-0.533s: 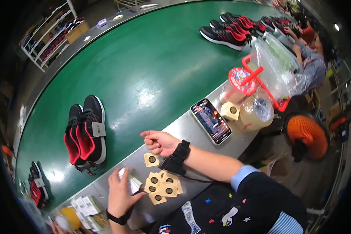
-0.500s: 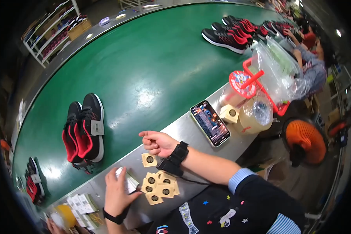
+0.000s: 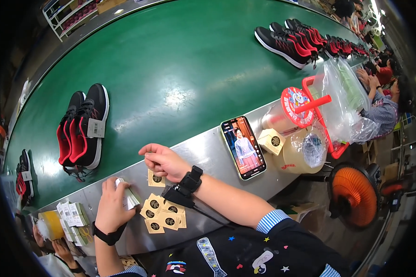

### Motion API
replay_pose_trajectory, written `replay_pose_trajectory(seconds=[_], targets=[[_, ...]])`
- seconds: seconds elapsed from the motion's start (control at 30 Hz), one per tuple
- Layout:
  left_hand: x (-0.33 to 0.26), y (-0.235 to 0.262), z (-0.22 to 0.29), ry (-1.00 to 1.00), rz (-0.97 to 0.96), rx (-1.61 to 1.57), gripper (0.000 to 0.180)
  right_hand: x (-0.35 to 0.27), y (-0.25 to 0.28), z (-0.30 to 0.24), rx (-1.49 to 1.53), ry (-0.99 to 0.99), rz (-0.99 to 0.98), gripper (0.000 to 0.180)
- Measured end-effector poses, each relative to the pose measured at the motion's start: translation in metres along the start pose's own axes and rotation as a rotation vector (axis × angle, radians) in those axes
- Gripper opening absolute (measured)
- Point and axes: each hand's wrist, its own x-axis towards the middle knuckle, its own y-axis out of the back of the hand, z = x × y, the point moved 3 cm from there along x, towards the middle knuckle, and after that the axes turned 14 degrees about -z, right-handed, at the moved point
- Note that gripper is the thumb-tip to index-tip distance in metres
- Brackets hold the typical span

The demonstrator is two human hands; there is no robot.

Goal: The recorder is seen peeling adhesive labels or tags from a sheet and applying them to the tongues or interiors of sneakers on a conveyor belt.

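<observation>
My left hand [image 3: 112,207] is closed around a small stack of white paper tags [image 3: 130,197] on the metal ledge. Beside it lie loose square tan stickers [image 3: 164,213] with dark round prints; one more tan sticker [image 3: 156,179] lies below my right hand. My right hand [image 3: 167,162] hovers by the belt edge, its index finger bent forward over the thumb and the others curled in. Nothing shows in its fingers. Past the hands, a pair of black and red sneakers [image 3: 84,129] sits on the green belt, a white tag [image 3: 95,128] attached to one.
A phone [image 3: 243,147] with a lit screen lies right of my hands, beside a tan box [image 3: 271,141], a lidded drink cup [image 3: 298,107] and a tape roll [image 3: 305,150]. Bundled tags [image 3: 72,217] lie left. More sneakers [image 3: 286,44] stand far right, near co-workers. An orange fan [image 3: 356,196] stands right.
The whole view has shifted, so the near shoes and my hands appear farther left and higher. My right index finger is more bent. The phone's picture is different. My left hand keeps the tags.
</observation>
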Motion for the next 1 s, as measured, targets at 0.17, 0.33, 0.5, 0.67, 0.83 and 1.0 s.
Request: replay_pose_trajectory(seconds=[0.17,0.33,0.5,0.67,0.83,1.0], targets=[[0.008,0.002,0.004,-0.019,-0.015,0.018,0.053,-0.001,0.002,-0.004,-0.057,-0.006,0.026,0.013],[0.000,0.010,0.000,-0.093,-0.065,-0.096,0.079,-0.001,0.001,-0.004,-0.034,-0.005,0.058,0.013],[-0.020,0.021,-0.061,-0.201,0.392,-1.027,0.083,-0.001,-0.001,-0.003,-0.027,-0.013,0.061,0.012],[-0.009,-0.002,-0.109,-0.907,0.445,-2.035,0.044,-0.001,0.003,-0.003,-0.030,-0.007,0.038,0.012],[0.006,-0.038,-0.117,-0.796,0.497,-2.330,0.032,-0.001,0.002,-0.002,-0.040,0.007,0.031,0.012],[0.012,-0.047,-0.134,-0.776,0.538,-2.341,0.021,-0.003,-0.002,-0.005,-0.013,0.003,0.050,0.013]])
